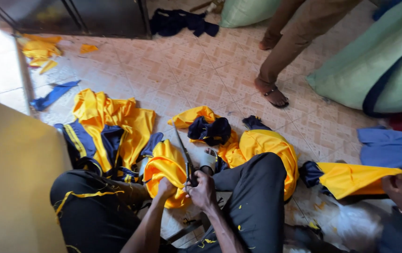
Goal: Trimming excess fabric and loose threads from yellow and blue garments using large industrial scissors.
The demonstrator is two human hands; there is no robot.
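Note:
I sit on the floor with my knees up in black trousers. My left hand (164,187) grips a bunched yellow garment (166,166) between my knees. My right hand (203,191) is closed on the handles of long dark scissors (184,152), whose blades point up and away along the yellow cloth. More yellow and navy garments lie around: a pile (107,129) to the left, another yellow piece (264,145) over my right knee, and a navy piece (208,130) just beyond the scissors.
Another person's legs in brown trousers and sandals (276,96) stand on the tiled floor ahead. A co-worker's hand (400,192) at the right holds yellow cloth (351,178). Large green sacks (379,65) lie at the right, a yellow surface (13,178) at the left.

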